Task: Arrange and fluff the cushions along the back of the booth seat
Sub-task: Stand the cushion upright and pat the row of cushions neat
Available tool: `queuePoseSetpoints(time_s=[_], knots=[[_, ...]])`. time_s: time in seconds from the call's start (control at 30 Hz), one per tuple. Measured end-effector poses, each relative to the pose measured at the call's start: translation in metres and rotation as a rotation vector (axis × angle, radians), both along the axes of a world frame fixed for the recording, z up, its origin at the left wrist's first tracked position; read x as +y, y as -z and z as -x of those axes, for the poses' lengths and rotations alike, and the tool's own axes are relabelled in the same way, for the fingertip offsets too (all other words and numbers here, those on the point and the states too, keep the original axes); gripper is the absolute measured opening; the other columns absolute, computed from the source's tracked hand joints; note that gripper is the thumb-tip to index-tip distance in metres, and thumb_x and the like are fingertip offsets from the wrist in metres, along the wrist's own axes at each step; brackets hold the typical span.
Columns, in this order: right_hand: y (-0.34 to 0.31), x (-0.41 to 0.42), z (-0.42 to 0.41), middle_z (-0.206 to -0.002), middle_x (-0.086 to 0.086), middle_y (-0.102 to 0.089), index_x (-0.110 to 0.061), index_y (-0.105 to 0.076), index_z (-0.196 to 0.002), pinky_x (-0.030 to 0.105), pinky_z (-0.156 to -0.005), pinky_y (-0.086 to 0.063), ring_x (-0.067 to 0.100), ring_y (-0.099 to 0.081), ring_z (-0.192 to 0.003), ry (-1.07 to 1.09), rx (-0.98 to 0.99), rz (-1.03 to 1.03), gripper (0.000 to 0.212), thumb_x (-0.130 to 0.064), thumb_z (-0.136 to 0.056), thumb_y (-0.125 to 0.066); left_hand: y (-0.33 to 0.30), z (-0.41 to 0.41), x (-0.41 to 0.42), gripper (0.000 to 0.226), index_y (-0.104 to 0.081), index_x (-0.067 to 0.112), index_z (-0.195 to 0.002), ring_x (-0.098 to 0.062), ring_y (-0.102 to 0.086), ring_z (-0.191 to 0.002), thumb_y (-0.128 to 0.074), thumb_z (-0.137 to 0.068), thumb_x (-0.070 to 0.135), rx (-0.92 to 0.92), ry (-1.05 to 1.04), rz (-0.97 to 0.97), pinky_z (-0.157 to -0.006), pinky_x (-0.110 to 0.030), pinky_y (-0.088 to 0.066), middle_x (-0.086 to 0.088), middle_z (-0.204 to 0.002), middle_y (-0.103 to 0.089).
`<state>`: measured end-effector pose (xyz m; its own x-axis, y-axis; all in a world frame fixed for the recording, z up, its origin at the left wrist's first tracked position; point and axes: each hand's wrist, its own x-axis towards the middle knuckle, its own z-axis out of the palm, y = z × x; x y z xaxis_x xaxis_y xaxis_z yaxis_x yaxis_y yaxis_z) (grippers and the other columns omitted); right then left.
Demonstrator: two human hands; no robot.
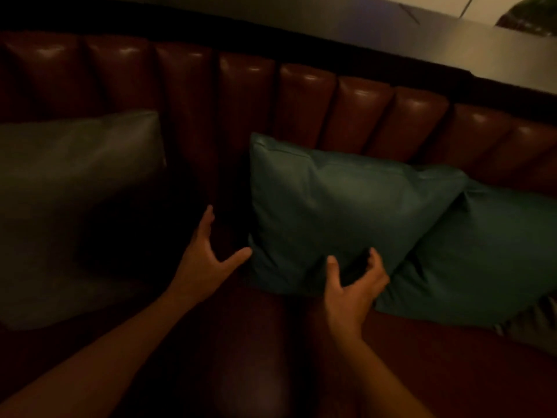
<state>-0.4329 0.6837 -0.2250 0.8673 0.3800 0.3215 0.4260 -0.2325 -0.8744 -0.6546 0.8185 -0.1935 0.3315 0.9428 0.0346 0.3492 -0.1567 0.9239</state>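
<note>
The booth seat [250, 342] is like a long, dark red bench, and it holds three cushions. The seat looks smooth and shiny, like leather. Its back [304, 95] is made of fat, round, puffy strips that stand side by side, and each strip has a small bright spot near the top.

The middle cushion [325, 206] is square, soft and blue-green, with a thin seam along its top edge. It stands up and leans on the back of the seat. At about 3 o'clock from it lies the right cushion [482, 254], the same colour. The middle cushion covers part of its near corner, so the two touch. At 9 o'clock, well apart, sits the left cushion [75, 182]. It looks darker and greyer in the dim light, and it leans on the back too.

The left hand [205, 254] is spread wide, with the fingers straight and the thumb stuck out. The thumb tip is just at the lower left edge of the middle cushion. I cannot tell if it really touches. This hand holds nothing.

The right hand [352, 285] is at 6 o'clock of the middle cushion, by its bottom edge. Its fingers are bent like a claw over the soft cover, but not closed on it. It grips nothing yet.

A flat dark ledge [452, 40] runs along the top, at 12 o'clock
</note>
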Motion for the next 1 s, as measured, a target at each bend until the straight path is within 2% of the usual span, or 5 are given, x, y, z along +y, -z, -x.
queuePoseSetpoints(time_s=[0.1, 0.23, 0.37, 0.5, 1.0], knots=[[-0.002, -0.018, -0.055, -0.154, 0.019, -0.033, -0.011, -0.029, -0.155, 0.044, -0.123, -0.025, 0.03, -0.028, -0.146, 0.03, 0.101, 0.004, 0.108, -0.067, -0.072, -0.07, 0.013, -0.045, -0.002, 0.145, -0.001, 0.036, -0.159, 0.024, -0.026, -0.134, -0.086, -0.047, 0.067, -0.044, 0.097, 0.095, -0.117, -0.028, -0.031, 0.031, -0.154, -0.023], [0.0, -0.032, -0.118, -0.167, 0.014, -0.014, -0.017, -0.01, -0.163, 0.036, -0.125, -0.016, 0.021, -0.012, -0.154, -0.06, 0.223, 0.082, 0.133, -0.075, -0.062, -0.074, 0.017, -0.085, 0.009, 0.157, 0.007, 0.032, -0.158, -0.002, -0.025, -0.147, -0.095, -0.042, 0.059, -0.021, 0.119, 0.102, -0.119, -0.029, -0.03, 0.01, -0.165, -0.017], [0.007, -0.031, -0.144, -0.16, 0.008, -0.019, -0.027, -0.021, -0.161, 0.038, -0.12, -0.034, 0.023, -0.037, -0.144, -0.166, 0.215, 0.111, 0.118, -0.052, -0.069, -0.089, 0.019, -0.107, 0.023, 0.14, -0.001, 0.02, -0.158, -0.002, -0.03, -0.135, -0.098, -0.056, 0.028, 0.02, 0.029, 0.055, -0.1, -0.006, -0.03, 0.002, -0.161, -0.025], [0.02, -0.019, -0.138, -0.163, -0.003, -0.031, -0.034, -0.021, -0.161, 0.042, -0.121, -0.034, 0.008, -0.039, -0.144, -0.214, 0.216, 0.041, 0.118, -0.073, -0.065, -0.077, 0.024, -0.109, 0.032, 0.137, -0.007, 0.018, -0.157, -0.006, -0.036, -0.134, -0.098, -0.055, 0.03, 0.064, -0.011, 0.016, -0.09, 0.005, -0.029, 0.0, -0.158, -0.029], [0.024, 0.053, -0.061, -0.16, -0.015, -0.036, -0.039, -0.019, -0.16, 0.029, -0.12, -0.033, 0.0, -0.04, -0.142, -0.372, 0.318, 0.071, 0.116, -0.066, -0.067, -0.083, 0.021, -0.008, 0.07, 0.156, -0.003, 0.022, -0.159, -0.038, -0.041, -0.141, -0.072, -0.034, 0.082, 0.361, -0.126, 0.031, -0.111, -0.046, -0.04, -0.007, -0.163, -0.027]])
